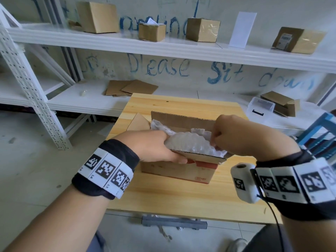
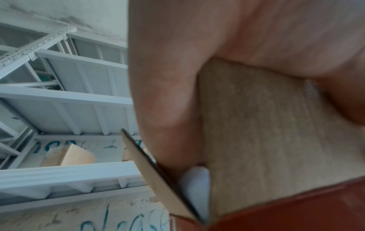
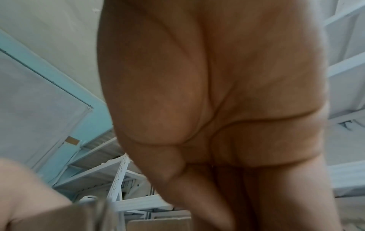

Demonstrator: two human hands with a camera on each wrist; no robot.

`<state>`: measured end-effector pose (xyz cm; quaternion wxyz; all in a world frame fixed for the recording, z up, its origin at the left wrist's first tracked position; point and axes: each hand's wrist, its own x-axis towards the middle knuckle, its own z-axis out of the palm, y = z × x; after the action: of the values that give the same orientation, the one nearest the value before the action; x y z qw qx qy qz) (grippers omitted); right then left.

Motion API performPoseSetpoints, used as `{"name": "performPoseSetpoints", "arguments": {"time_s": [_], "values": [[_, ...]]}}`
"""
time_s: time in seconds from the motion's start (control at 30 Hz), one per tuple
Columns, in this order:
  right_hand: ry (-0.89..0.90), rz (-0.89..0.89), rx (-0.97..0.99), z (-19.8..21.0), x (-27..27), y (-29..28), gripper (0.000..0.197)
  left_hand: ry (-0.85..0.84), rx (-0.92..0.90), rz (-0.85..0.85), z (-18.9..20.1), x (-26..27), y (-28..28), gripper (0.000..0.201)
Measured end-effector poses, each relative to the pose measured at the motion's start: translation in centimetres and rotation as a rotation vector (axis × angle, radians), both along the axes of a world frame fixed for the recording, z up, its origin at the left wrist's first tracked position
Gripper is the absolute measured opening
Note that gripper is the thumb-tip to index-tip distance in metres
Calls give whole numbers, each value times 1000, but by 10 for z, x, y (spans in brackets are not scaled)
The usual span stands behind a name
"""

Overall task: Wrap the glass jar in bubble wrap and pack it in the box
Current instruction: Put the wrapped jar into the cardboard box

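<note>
The head camera looked forward and down from above onto the wooden table [image 1: 181,193], with the box [image 1: 181,170] at the centre of the frame and the white shelves [image 1: 163,50] across the top. Each wrist camera sat very near its palm and faced upward. The left wrist view shared the box flap [image 2: 276,140] and shelves [image 2: 65,96] with the head view.

Bright even daylight; wide-angle edge warp; wrist views blurred.

You have a wooden table [image 1: 163,193] in front of you, and 1 open cardboard box [image 1: 174,170] sits directly on it, toward the far half.
</note>
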<state>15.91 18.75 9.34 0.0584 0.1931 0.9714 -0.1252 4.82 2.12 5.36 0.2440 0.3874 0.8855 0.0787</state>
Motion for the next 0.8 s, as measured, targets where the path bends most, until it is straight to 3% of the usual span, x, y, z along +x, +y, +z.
{"name": "performPoseSetpoints", "arguments": {"time_s": [0.2, 0.37, 0.53, 0.73, 0.8], "values": [[-138, 15, -33, -23, -19, -2, 34, 117, 83, 123, -1, 2, -8, 82], [-235, 59, 7, -25, -25, -19, 24, 208, 41, 133, 5, 14, -7, 54], [-252, 95, -6, -31, -25, -22, 26, 207, 73, 181, 12, 22, -7, 52], [-405, 142, -53, -18, -23, -31, 42, 197, -75, 96, 18, 22, 1, 74], [-447, 160, -63, -17, -26, -32, 39, 157, -144, 78, 19, 20, 5, 80]]}}
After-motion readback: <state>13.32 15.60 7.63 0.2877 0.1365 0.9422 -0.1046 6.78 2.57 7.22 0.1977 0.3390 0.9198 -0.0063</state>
